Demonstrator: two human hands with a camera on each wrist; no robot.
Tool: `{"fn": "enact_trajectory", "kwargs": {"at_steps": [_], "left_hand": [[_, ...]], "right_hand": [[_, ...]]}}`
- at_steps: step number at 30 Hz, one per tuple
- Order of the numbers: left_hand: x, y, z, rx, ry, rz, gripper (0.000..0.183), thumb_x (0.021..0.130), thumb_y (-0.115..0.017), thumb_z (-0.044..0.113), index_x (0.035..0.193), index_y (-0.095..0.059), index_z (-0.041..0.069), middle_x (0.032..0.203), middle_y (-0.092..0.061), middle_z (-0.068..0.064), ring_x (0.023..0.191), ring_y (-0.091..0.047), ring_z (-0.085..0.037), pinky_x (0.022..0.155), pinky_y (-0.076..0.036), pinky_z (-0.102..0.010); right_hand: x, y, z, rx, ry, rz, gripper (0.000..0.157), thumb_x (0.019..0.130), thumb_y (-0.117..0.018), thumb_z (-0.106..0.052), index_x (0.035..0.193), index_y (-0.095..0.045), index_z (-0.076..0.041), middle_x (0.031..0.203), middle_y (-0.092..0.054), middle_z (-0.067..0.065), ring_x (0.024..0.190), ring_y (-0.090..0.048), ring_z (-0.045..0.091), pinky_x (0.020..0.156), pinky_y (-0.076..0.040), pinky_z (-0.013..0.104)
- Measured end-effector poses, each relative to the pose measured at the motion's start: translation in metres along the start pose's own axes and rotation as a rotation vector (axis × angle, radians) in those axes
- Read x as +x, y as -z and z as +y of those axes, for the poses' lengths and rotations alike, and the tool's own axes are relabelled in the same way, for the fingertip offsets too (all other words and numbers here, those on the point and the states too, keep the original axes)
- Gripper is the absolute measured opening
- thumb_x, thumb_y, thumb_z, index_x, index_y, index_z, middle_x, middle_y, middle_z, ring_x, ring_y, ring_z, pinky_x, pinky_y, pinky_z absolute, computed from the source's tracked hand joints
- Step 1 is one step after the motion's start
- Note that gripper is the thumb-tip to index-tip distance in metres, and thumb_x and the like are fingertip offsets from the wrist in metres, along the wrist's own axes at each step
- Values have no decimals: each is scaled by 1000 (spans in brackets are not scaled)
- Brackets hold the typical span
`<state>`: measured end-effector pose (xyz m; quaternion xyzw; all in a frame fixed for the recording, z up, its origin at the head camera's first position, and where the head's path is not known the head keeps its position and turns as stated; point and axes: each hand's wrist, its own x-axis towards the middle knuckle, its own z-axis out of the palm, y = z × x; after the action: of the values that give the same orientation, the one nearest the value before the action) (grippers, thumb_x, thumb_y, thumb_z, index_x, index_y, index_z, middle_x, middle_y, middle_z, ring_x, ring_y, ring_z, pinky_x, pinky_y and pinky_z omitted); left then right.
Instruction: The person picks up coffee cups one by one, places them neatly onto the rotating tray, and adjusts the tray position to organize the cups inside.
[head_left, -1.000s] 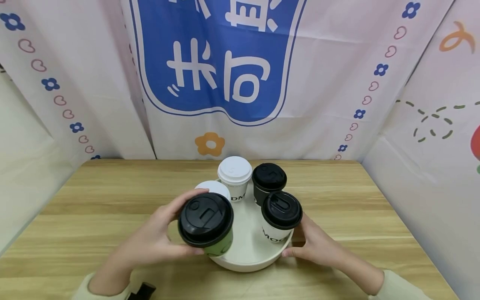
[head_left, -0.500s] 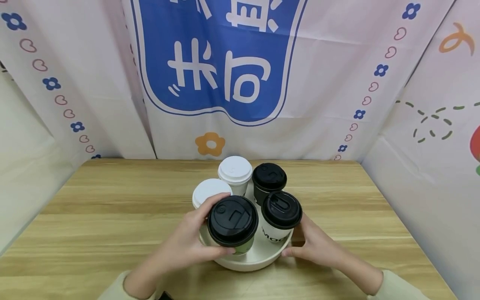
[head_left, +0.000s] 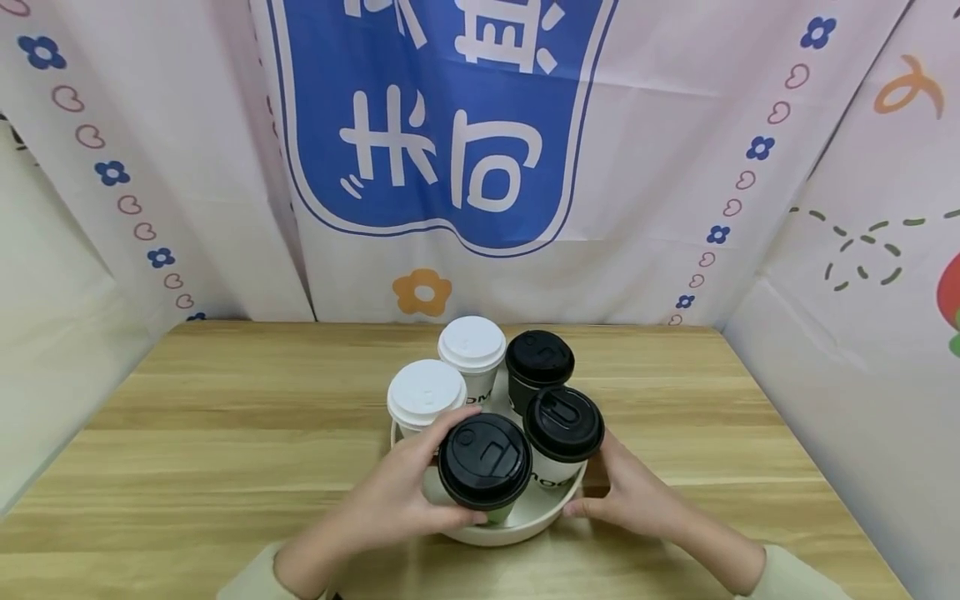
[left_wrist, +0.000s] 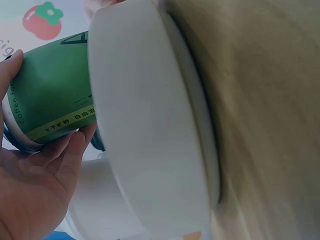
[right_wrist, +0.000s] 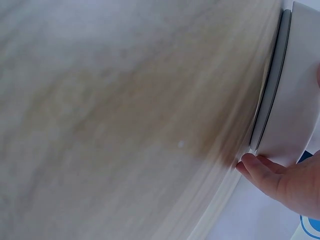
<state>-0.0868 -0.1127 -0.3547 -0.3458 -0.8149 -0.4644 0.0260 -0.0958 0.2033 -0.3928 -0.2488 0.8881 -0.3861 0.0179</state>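
My left hand (head_left: 408, 496) grips a green paper coffee cup (left_wrist: 55, 90) with a black lid (head_left: 486, 458), thumb and fingers on opposite sides of it. The cup stands upright over the front of a round cream tray (head_left: 495, 537); in the left wrist view the tray's wall hides its base. On the tray's right side, my right hand (head_left: 637, 492) holds the wall, thumb at the front and fingers farther back. Fingertips (right_wrist: 250, 162) reach the tray's lower edge in the right wrist view. Beside the green cup is a white cup with a black lid (head_left: 564, 425).
Also on the tray are a black cup (head_left: 540, 358) at the back right and two white-lidded cups, one at the back (head_left: 472, 342) and one at the left (head_left: 427, 392). The wooden table (head_left: 225, 433) ends at a printed cloth backdrop (head_left: 637, 167).
My left hand has carried the green cup rightward over the tray's front, then slightly nearer and down beside the white cup with the black lid. The right hand stays at the tray.
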Motion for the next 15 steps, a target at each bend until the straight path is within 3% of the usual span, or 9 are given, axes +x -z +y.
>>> {"fn": "enact_trajectory", "kwargs": {"at_steps": [7,15], "left_hand": [[-2,-5,-6,-43,2,-12,99,71,-90,33,152,-34,26,139,-58,2,120,-61,-15,94,-58,-34],[-1,-7,-14,-26,-3,-35,99,71,-90,34,151,-34,24,139,-58,2,121,-61,-15,96,-57,-35]], "right_hand": [[-1,-1,-1,4,-12,-11,108,70,-84,-51,155,-27,-18,154,-43,11,142,-40,31,117,-30,53],[0,0,0,0,-21,-15,108,70,-84,-52,155,-25,-18,155,-42,11,142,-40,31,116,-31,54]]}}
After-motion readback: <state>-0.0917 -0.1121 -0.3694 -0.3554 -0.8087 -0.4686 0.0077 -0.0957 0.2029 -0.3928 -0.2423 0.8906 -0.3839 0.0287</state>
